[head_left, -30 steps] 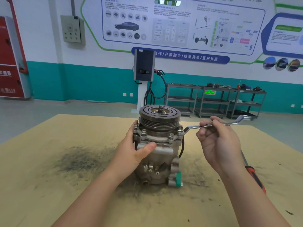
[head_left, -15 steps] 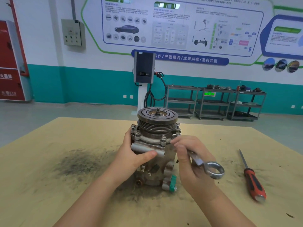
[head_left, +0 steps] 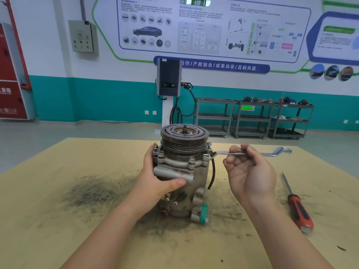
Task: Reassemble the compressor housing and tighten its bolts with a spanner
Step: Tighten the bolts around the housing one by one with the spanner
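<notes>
While the left hand (head_left: pixel 155 181) grips the compressor (head_left: pixel 182 171) standing upright mid-worktop (head_left: pixel 58 220), the right hand (head_left: pixel 250 171) pinches the spanner (head_left: pixel 252 153), its ring on a right-side flange bolt (head_left: pixel 206 156). I'd seat the ring fully, brace the housing, and pull in short, level strokes.

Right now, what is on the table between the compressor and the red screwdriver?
In the head view only bare table with dark smudges lies between the compressor and the screwdriver. The right hand, holding the spanner, hovers above that stretch.
</notes>
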